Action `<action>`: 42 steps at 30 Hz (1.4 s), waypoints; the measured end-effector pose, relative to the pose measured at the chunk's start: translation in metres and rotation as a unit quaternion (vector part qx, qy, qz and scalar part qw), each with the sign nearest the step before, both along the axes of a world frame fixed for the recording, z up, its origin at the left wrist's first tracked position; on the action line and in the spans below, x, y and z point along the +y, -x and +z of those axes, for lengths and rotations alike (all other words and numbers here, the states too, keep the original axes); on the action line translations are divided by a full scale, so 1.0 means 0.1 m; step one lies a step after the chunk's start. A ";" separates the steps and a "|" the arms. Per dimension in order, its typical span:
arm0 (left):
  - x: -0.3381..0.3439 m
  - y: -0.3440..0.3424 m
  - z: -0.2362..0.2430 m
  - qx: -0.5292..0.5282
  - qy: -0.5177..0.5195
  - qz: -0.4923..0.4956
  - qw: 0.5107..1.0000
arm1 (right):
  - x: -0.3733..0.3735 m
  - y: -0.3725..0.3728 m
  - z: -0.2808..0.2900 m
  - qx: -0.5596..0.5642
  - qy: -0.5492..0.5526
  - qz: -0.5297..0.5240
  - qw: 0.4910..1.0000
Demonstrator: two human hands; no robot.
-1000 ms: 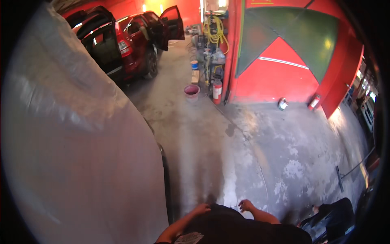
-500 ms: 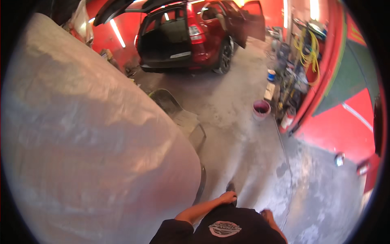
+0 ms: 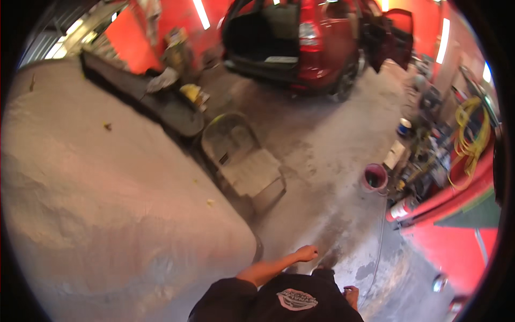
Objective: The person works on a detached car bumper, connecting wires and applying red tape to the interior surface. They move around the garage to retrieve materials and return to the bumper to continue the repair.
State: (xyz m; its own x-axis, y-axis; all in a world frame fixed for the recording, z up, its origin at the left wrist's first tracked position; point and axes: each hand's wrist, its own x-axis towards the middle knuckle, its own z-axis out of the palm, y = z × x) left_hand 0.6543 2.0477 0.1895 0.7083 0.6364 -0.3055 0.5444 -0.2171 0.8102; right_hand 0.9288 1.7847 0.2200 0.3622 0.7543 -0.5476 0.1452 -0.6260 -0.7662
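My left hand [image 3: 306,253] swings out over the concrete floor [image 3: 322,209], its fingers curled round; whether anything is inside is too small to make out. My right hand [image 3: 351,294] hangs beside my dark shirt, low at the right, its fingers also curled, their contents hidden. Nearest my left hand is the rounded edge of a large grey sheet-covered object [image 3: 123,193] filling the left side. A folding metal chair [image 3: 249,174] stands just beyond it.
A dark red car [image 3: 331,53] with open tailgate and door stands ahead. A long dark panel [image 3: 142,99] lies along the covered object. To the right are a pink bucket [image 3: 375,177], a thin floor hose, piled equipment, a yellow coiled hose [image 3: 470,142] and a red wall [image 3: 445,257].
My view has swung left, bringing the car, chair and dark panel into fuller view and moving the red wall rightward. My left hand has moved forward from my body.
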 end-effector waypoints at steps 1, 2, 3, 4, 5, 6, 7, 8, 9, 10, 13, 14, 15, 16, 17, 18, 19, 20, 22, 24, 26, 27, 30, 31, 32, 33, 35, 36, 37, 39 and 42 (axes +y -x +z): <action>0.10 -0.04 0.06 0.010 0.005 0.003 1.000 | 0.24 -0.08 0.05 -0.003 0.005 0.009 1.000; 0.16 -0.07 0.03 0.019 0.005 0.004 1.000 | 0.44 -0.13 0.01 -0.006 0.005 0.008 1.000; 0.25 -0.11 0.00 0.027 0.003 -0.006 1.000 | 0.62 -0.20 -0.05 -0.011 0.002 -0.004 1.000; 0.35 -0.13 -0.02 0.036 -0.002 -0.020 0.999 | 0.86 -0.33 -0.20 0.025 -0.002 -0.006 1.000; 0.43 -0.06 -0.13 0.039 0.001 -0.003 0.999 | 1.11 -0.49 -0.41 0.060 -0.011 -0.023 0.998; 0.50 0.05 -0.30 0.040 0.000 0.005 0.999 | 1.32 -0.65 -0.43 0.092 -0.026 -0.048 0.994; 0.55 0.25 -0.43 0.024 -0.020 -0.020 0.999 | 1.51 -0.79 -0.46 0.103 0.002 -0.034 0.994; 0.67 0.26 -0.41 0.016 -0.015 0.014 1.000 | 1.81 -1.03 -0.43 0.106 0.018 -0.035 0.994; 0.74 0.23 -0.09 -0.009 0.068 0.076 0.995 | 1.97 -1.30 -0.44 0.067 0.041 0.006 0.997; 0.80 0.24 -0.08 0.063 0.105 0.096 0.988 | 2.18 -1.51 -0.34 0.024 0.049 0.038 0.998; 0.90 0.43 0.11 0.096 0.079 0.104 0.987 | 2.84 -2.00 -0.41 -0.086 0.055 0.137 0.985; 0.99 0.40 0.18 0.111 0.086 0.109 0.984 | 3.02 -2.19 -0.56 -0.198 -0.033 0.183 0.963; 1.05 0.36 0.22 0.125 0.096 0.115 0.981 | 3.16 -2.41 -0.74 -0.308 -0.115 0.227 0.917; 1.10 0.31 0.25 0.139 0.107 0.122 0.977 | 3.32 -2.57 -0.88 -0.411 -0.194 0.268 0.850; 1.16 0.23 0.20 0.155 0.111 0.126 0.974 | 3.47 -2.70 -0.98 -0.365 -0.139 0.243 0.888; 1.20 0.23 0.08 0.174 0.113 0.131 0.969 | 3.64 -2.79 -1.05 -0.314 -0.086 0.217 0.920; 1.24 0.20 -0.06 0.191 0.117 0.133 0.966 | 3.71 -2.89 -1.10 -0.262 -0.029 0.185 0.947; 1.31 0.28 -0.38 0.200 0.121 0.134 0.963 | 3.86 -2.82 -1.07 -0.179 -0.023 0.149 0.972; 1.52 0.52 -1.12 0.203 0.106 0.107 0.968 | 4.23 -2.49 -0.87 -0.001 -0.015 0.071 0.997; 1.81 0.30 -1.30 0.202 0.108 0.051 0.972 | 4.19 -2.43 -0.65 -0.029 0.038 0.117 0.992; 2.20 0.18 -1.40 0.194 0.147 0.021 0.970 | 4.11 -2.31 -0.42 -0.024 0.094 0.132 0.986; 2.45 0.18 -1.43 0.194 0.162 0.004 0.968 | 4.09 -2.20 -0.34 -0.008 0.119 0.124 0.985; 3.40 0.10 -1.40 0.181 0.081 -0.067 0.978 | 4.02 -1.96 -0.24 0.001 0.149 0.110 0.983; 3.69 -0.03 -1.31 0.184 0.097 -0.076 0.975 | 3.97 -1.95 -0.30 -0.018 0.166 0.118 0.979; 3.91 -0.38 -0.95 0.188 0.138 -0.085 0.969 | 3.73 -2.04 -0.35 -0.040 0.195 0.116 0.973; 4.06 -0.83 -0.22 0.194 0.166 -0.102 0.961 | 3.50 -1.98 -0.38 -0.128 0.194 0.139 0.963; 4.47 -1.09 0.41 0.191 0.175 -0.101 0.961 | 3.59 -1.81 -0.51 -0.238 0.175 0.133 0.946; 4.72 -1.17 0.30 0.172 0.179 -0.107 0.963 | 3.62 -1.74 -0.54 -0.284 0.162 0.092 0.941; 4.94 -1.27 0.17 0.155 0.188 -0.108 0.964 | 3.68 -1.70 -0.56 -0.280 0.156 0.072 0.944; 5.35 -1.54 -0.10 0.124 0.116 -0.175 0.970 | 3.79 -1.58 -0.61 -0.270 0.146 0.030 0.951; 5.56 -2.09 -0.14 0.049 0.075 -0.229 0.969 | 3.81 -1.34 -0.65 -0.201 0.091 -0.017 0.975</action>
State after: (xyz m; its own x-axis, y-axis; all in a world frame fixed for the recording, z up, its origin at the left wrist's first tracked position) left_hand 0.8636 2.6039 0.1753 0.8690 0.2060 -0.4500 0.4947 -0.3377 0.8008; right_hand 1.0624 2.1654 0.1548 0.5988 0.6416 -0.4793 0.3878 -0.7559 -0.5274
